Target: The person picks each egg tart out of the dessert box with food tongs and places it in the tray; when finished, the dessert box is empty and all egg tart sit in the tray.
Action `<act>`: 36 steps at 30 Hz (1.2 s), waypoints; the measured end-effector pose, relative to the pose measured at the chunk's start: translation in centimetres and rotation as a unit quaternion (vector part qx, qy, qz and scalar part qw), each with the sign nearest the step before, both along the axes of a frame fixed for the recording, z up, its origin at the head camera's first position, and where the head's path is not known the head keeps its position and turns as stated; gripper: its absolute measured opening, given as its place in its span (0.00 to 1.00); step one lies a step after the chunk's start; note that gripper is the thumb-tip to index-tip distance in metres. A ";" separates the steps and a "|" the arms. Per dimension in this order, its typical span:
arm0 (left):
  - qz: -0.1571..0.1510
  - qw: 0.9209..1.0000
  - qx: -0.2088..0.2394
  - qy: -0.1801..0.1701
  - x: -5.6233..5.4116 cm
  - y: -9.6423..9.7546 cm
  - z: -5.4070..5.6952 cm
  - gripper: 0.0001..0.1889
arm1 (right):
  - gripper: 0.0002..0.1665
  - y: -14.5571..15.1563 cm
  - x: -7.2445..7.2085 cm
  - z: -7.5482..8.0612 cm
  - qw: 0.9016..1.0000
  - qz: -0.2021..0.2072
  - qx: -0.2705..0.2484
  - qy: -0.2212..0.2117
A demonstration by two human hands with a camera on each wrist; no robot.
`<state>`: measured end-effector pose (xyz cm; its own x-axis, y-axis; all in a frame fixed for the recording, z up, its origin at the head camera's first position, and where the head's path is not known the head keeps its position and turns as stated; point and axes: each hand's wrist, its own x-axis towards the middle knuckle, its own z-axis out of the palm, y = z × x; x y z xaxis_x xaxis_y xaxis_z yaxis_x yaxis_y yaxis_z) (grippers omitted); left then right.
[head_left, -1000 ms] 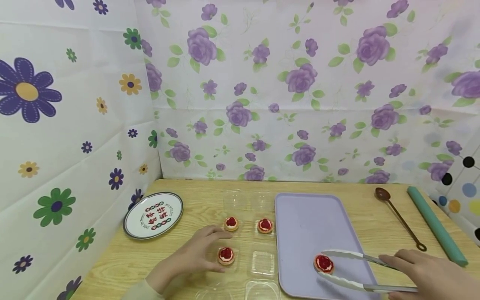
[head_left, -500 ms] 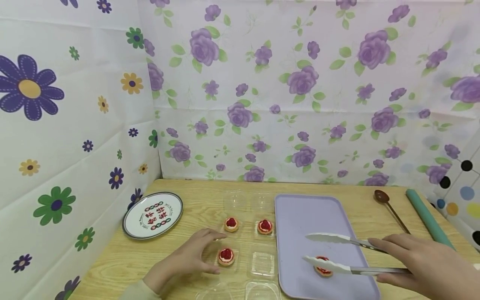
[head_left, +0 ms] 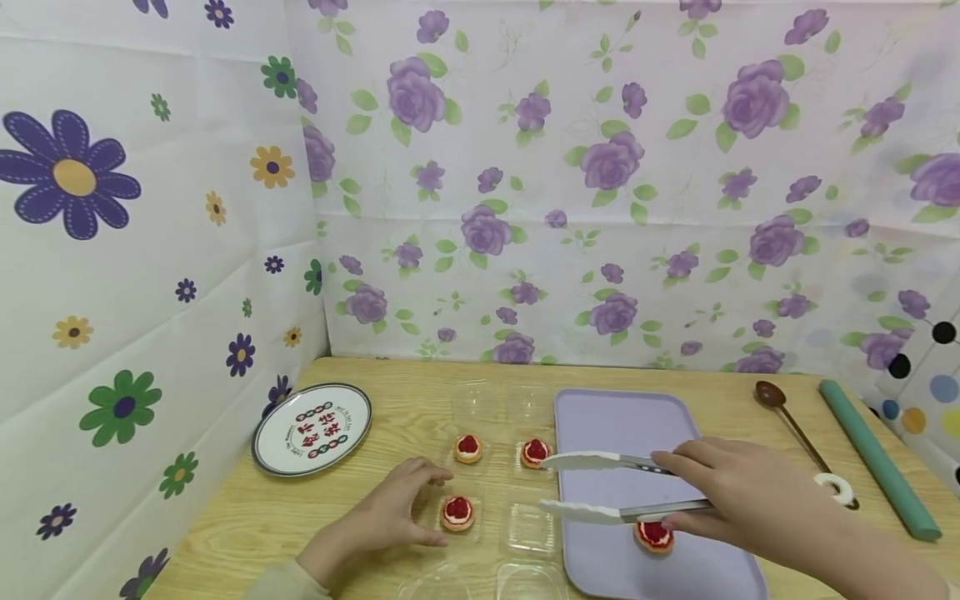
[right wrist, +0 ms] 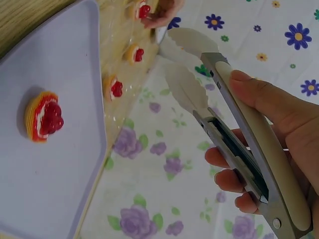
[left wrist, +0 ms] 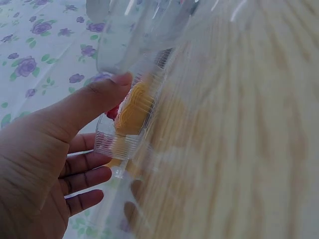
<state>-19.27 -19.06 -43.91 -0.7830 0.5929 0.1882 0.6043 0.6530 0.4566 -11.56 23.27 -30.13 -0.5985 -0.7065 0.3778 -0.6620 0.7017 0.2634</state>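
Observation:
My right hand point(head_left: 738, 492) grips metal tongs point(right wrist: 249, 144) with pale scalloped tips. Their jaws stand apart with nothing between them, over the lilac tray's left edge in the head view. One small red-topped tart point(right wrist: 44, 117) lies on the lilac tray point(head_left: 626, 425), partly behind the tongs and fingers in the head view. My left hand point(head_left: 386, 512) has its fingers and thumb spread beside a clear plastic box point(left wrist: 117, 144) holding a tart point(head_left: 457, 512). In the left wrist view the thumb overlaps the box's edge. Two more tarts, a left one point(head_left: 468, 448) and a right one point(head_left: 535, 452), sit in clear boxes behind.
An open clear box point(head_left: 529, 527) without a tart stands left of the tray. A white plate point(head_left: 311, 429) with red lettering lies at far left. A brown ladle point(head_left: 795, 425) and a green roll point(head_left: 877, 458) lie at right. Patterned cloth hangs behind the table.
The tongs, at the tray's tart a second ago, have come away from it and moved left, their jaws apart. The tart stays on the tray. My left hand has barely moved.

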 end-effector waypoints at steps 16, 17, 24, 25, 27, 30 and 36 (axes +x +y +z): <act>-0.001 1.000 0.013 0.002 0.0 0.0 -0.2 0.40 | 0.31 -5.8 -1.7 -1.1 0.999 0.033 0.014 -0.033; 0.000 1.000 0.013 0.001 0.0 0.0 -0.2 0.40 | 0.31 -6.1 -1.8 -1.1 0.999 0.033 0.018 -0.036; 0.000 1.000 0.013 -0.013 0.1 0.1 -0.3 0.40 | 0.33 -8.0 -2.3 -1.8 0.996 0.023 0.055 -0.060; 0.000 1.000 0.013 -0.015 0.1 0.1 -0.3 0.40 | 0.34 -8.2 -2.3 -1.9 0.996 0.021 0.060 -0.059; 0.003 1.000 0.011 -0.021 0.1 0.1 -0.3 0.40 | 0.33 -8.7 -2.4 -2.1 0.997 0.021 0.063 -0.051; 0.008 1.000 0.006 -0.024 0.0 0.2 -0.2 0.41 | 0.32 -9.4 -2.5 -2.3 0.997 0.021 0.063 -0.042; 0.009 1.000 0.008 -0.021 -0.1 0.1 -0.2 0.41 | 0.33 -10.9 -2.4 -2.6 0.996 -0.002 0.079 -0.050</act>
<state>-19.38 -18.95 -44.07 -0.8003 0.5767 0.1643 0.5734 0.6560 0.4908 -13.97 12.40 -32.75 -0.6300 -0.7499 0.2017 -0.6878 0.6594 0.3035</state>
